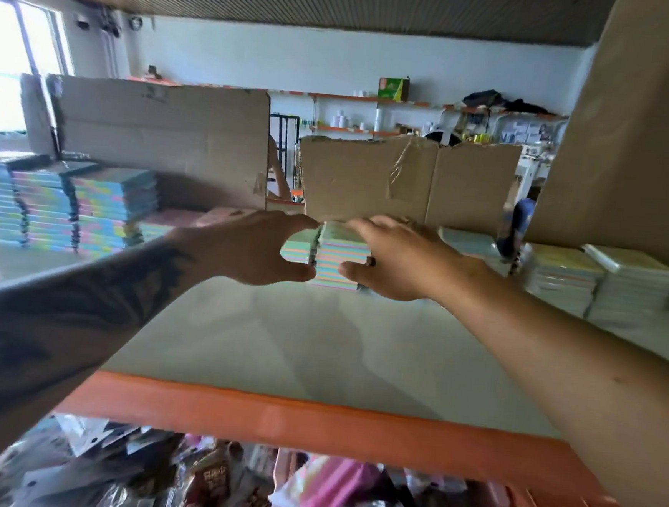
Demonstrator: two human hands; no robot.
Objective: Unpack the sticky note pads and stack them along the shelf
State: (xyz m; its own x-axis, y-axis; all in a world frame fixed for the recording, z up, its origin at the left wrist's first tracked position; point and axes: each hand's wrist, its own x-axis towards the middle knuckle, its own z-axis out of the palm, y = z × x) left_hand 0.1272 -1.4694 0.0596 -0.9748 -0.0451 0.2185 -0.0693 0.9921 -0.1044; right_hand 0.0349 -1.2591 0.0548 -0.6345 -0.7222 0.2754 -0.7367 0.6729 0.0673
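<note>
- I see both forearms reach in from the lower corners of the frame and meet at the centre, over the pale shelf (317, 344) with its orange front edge.
- My left hand (253, 247) sits at centre-left: thumb low, fingers high, curled toward the left side of the pastel pad stack (342, 260). Thumb and fingertip look to touch the stack's edge; motion blur keeps me from confirming a firm pinch.
- My right hand (400, 258) grips the same stack from the right: fingers laid over the top pad, thumb against the lower front edge.
- The pad stack stands on the shelf at centre frame, just in front of a torn cardboard box (406, 179). A second, lower pile of pastel pads touches it on its left.
- Left of frame: tall rows of striped pad stacks (60, 207) on the same shelf, with a larger cardboard box (162, 135) behind them.
- Right of frame: wrapped pad stacks (598, 282) in a row, well apart from my hands.
- Bottom of frame, below the shelf edge: assorted packaged goods (227, 481), blurred.
</note>
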